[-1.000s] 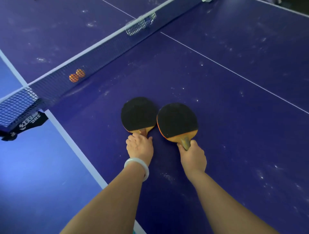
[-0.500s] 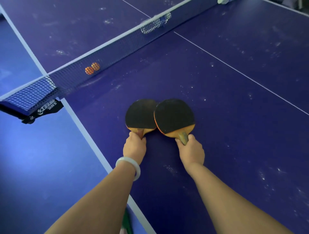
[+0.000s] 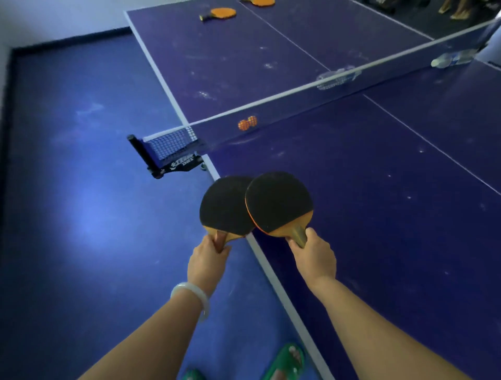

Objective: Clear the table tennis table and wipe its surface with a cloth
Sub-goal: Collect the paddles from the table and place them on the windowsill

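A person's left hand [image 3: 207,264] and right hand [image 3: 314,257] each grip a black-faced paddle by its handle, fingers [image 3: 311,233] curled tight around the wood. The left paddle [image 3: 223,206] is held past the counter [image 3: 379,217] edge, above the floor [image 3: 81,217]. The right paddle [image 3: 276,202] overlaps it above the counter's side line. Beyond the fingers, two orange balls [image 3: 247,123] lie by the net [image 3: 173,143], and an orange paddle [image 3: 222,13] lies at the far end.

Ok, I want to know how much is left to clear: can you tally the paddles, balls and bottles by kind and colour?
Black paddles, held: 2
Orange paddles, far end: 2
Orange balls: 2
Clear bottles: 2
Total: 8
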The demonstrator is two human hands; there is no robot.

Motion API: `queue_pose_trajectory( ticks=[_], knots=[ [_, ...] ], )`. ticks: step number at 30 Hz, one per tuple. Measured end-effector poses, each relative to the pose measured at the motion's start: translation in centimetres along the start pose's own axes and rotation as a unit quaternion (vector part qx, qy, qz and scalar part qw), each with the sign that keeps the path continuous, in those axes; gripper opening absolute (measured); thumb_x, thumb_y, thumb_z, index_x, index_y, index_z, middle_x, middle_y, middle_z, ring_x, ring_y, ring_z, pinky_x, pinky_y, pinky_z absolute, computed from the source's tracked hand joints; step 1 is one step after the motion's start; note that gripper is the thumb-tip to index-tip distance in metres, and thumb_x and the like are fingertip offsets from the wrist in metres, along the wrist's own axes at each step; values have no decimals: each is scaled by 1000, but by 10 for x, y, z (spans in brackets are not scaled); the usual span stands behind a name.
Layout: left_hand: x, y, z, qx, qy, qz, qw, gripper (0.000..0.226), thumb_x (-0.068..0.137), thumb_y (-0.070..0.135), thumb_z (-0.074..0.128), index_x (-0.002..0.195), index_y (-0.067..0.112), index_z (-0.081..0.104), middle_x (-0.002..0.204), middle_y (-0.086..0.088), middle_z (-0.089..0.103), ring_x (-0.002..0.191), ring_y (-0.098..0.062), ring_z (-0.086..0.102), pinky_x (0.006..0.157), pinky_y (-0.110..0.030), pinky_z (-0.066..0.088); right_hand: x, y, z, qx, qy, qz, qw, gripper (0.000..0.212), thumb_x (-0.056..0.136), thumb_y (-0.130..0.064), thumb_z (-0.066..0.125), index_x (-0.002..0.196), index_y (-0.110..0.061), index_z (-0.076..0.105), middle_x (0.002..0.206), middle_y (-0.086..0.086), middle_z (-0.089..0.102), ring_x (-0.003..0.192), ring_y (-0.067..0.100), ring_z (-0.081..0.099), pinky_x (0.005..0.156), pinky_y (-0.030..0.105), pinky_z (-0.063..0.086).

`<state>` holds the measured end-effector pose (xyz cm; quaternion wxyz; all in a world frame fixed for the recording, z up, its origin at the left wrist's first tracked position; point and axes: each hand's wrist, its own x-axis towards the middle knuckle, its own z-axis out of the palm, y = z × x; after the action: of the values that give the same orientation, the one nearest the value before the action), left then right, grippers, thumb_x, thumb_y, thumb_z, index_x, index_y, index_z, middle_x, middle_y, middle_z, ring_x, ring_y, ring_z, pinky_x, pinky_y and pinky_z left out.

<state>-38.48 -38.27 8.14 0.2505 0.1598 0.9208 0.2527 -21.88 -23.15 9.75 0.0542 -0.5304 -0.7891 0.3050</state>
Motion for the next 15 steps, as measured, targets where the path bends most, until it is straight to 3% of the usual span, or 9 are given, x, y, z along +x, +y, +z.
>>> queue_pose_trajectory(
  ticks=[2,6,10,15],
  knots=[
    [3,-44,-36,-1,21,-20,1000,29,92,39,61,91,13,47,92,-9,62,86,-35,58,67,-37,43,-18,-41,28,-7,-24,-27,999,33,94,-42,61,80,-19,43,68,-4,54,60,17,53,50,32,37],
    [4,-112,-97,-16,54,-45,997,30,93,40,60,88,13,45,86,-4,58,86,-33,57,65,-36,39,-40,-109,78,-25,-68,-75,995,24,95,-40,59,87,-21,47,72,-3,58,69,23,58,61,37,48],
    [4,-183,-164,-33,106,-85,990,31,93,42,59,83,17,43,79,2,55,77,-28,53,62,-35,37,-66,-193,130,-29,-115,-140,983,35,95,-37,59,73,-23,36,67,-3,51,59,18,48,50,33,32],
    [12,-249,-225,-77,151,-144,975,28,92,41,59,85,16,48,82,2,59,76,-24,56,61,-35,40,-81,-278,188,-33,-175,-199,964,40,95,-42,59,71,-21,35,65,-2,49,58,18,45,49,33,31]
  ],
)
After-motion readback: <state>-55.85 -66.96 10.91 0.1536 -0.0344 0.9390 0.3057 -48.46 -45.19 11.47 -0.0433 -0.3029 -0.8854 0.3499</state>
